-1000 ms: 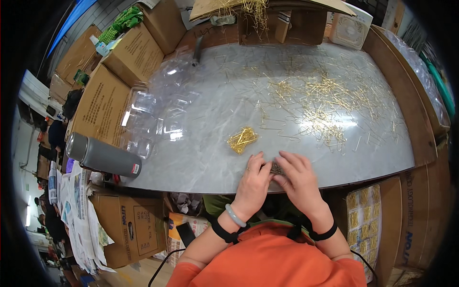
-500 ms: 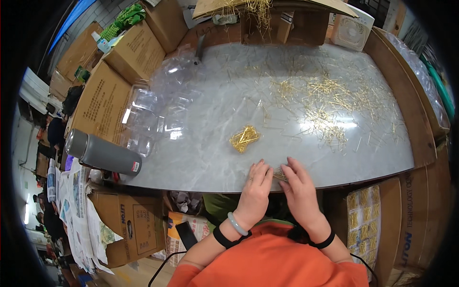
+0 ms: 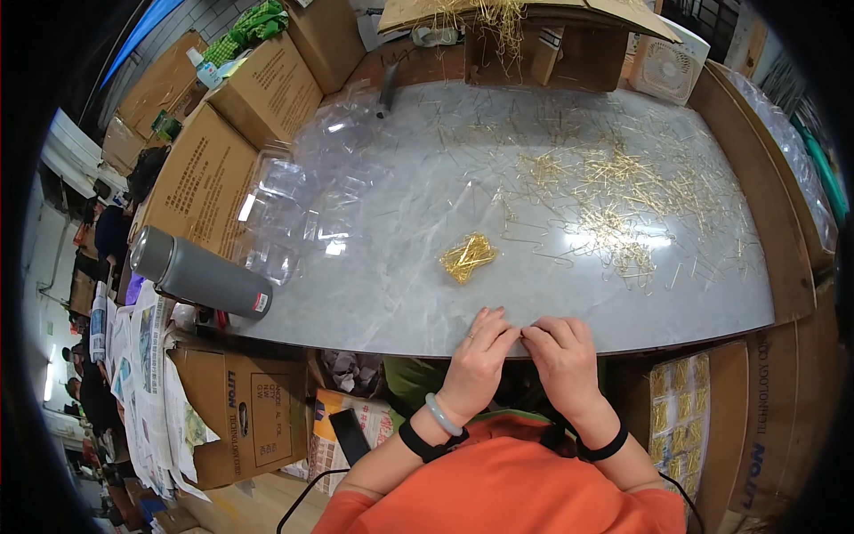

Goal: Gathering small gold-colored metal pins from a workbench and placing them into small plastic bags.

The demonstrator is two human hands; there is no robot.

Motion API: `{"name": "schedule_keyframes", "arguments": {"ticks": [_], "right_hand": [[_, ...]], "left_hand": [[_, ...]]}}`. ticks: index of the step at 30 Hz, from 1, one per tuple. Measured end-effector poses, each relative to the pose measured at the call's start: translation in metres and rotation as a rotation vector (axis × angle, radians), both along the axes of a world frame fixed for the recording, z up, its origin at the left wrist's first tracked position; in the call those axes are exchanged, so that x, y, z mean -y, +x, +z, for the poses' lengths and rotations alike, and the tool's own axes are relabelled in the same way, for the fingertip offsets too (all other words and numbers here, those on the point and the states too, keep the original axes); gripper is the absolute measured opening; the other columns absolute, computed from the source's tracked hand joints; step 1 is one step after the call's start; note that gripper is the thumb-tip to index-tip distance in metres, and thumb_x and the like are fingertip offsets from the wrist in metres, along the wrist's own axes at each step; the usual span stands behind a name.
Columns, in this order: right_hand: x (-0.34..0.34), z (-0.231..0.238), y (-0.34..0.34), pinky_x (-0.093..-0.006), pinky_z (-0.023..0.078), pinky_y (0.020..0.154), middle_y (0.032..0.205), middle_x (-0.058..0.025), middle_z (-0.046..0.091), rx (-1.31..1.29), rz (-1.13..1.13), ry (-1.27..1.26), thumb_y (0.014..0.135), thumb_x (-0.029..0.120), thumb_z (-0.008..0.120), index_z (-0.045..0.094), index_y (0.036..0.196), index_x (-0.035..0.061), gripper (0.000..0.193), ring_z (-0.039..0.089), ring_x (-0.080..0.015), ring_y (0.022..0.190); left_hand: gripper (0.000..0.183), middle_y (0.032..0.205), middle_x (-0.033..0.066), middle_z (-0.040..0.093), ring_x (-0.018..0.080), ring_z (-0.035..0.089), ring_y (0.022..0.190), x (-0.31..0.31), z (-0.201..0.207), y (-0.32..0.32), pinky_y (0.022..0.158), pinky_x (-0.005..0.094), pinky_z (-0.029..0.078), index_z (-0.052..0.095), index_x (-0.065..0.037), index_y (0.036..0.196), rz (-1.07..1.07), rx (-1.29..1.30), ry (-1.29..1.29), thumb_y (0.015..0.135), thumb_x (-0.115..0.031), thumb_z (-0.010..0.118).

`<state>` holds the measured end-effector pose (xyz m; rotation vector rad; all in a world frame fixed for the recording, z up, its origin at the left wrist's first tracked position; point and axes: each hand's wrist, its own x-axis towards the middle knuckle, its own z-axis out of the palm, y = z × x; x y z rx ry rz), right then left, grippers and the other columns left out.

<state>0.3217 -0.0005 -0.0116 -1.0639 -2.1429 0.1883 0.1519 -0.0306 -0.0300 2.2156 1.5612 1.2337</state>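
My left hand (image 3: 482,359) and my right hand (image 3: 562,363) are close together at the table's near edge. Both have their fingers bent and pressed together, the fingertips nearly meeting. Whatever is between them is hidden by the fingers. Just beyond them lies a compact bundle of gold wire hooks (image 3: 468,258), apparently in a clear tray or wrap. Many loose gold wire hooks (image 3: 614,230) are scattered over the right half of the grey marbled table (image 3: 391,294).
Clear plastic trays (image 3: 331,191) are spread on the table's left side, near a grey bottle (image 3: 205,271). Cardboard boxes (image 3: 203,173) border the left, and a cardboard wall (image 3: 756,169) the right. Behind stand an open box (image 3: 498,67) and a white fan (image 3: 669,67).
My hands have drawn together, with the fingers curling in. Gold wire seen between them earlier is now covered. The whole view has shifted slightly.
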Motion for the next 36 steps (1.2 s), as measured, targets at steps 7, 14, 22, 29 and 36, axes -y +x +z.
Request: {"name": "schedule_keyframes", "arguments": {"ticks": [7,14,22,29,36], "right_hand": [[0.001,0.002,0.006,-0.0405,0.048,0.08,0.102,-0.0048,0.066,-0.002,0.003,-0.043,0.08,0.003,0.078,0.071,0.104,0.0092,0.026,0.059,-0.0276,0.091],[0.004,-0.001,0.01,-0.04,0.048,0.082,0.106,-0.0049,0.065,0.012,0.03,-0.016,0.081,0.003,0.076,0.07,0.11,0.0091,0.03,0.059,-0.0272,0.093],[0.002,-0.005,0.018,-0.0393,0.048,0.084,0.106,-0.0049,0.064,0.055,0.12,0.023,0.082,0.002,0.072,0.07,0.113,0.0085,0.032,0.059,-0.0269,0.095],[-0.004,-0.003,0.013,-0.0404,0.05,0.081,0.102,-0.0056,0.065,0.014,0.044,0.017,0.081,0.003,0.073,0.071,0.107,0.0097,0.028,0.059,-0.0275,0.092],[-0.011,-0.002,0.02,-0.0419,0.048,0.081,0.102,-0.0059,0.065,-0.001,-0.079,0.026,0.081,0.005,0.077,0.071,0.105,0.0095,0.025,0.059,-0.0285,0.091]], "left_hand": [[0.024,0.109,0.0148,0.067,0.0368,0.065,0.118,0.005,0.017,-0.008,0.107,0.05,0.052,0.071,0.002,0.108,-0.017,0.13,-0.127,0.085,0.0,0.076],[0.019,0.108,0.0128,0.068,0.0368,0.065,0.115,0.002,0.013,-0.016,0.102,0.0455,0.053,0.073,0.0,0.105,-0.039,0.009,-0.042,0.086,-0.001,0.076],[0.024,0.107,0.0125,0.069,0.031,0.069,0.107,0.005,0.03,-0.025,0.093,0.0394,0.056,0.071,0.0,0.114,0.054,0.194,-0.249,0.091,-0.004,0.073],[0.032,0.09,0.0121,0.067,0.0188,0.069,0.062,-0.054,0.044,-0.087,0.053,0.0286,0.057,0.065,0.008,0.121,0.31,0.819,-0.812,0.104,-0.019,0.062],[0.022,0.096,0.0118,0.065,0.0203,0.07,0.074,-0.077,0.038,-0.087,0.061,0.0307,0.062,0.06,0.004,0.108,0.231,0.806,-0.812,0.104,-0.017,0.062]]}}
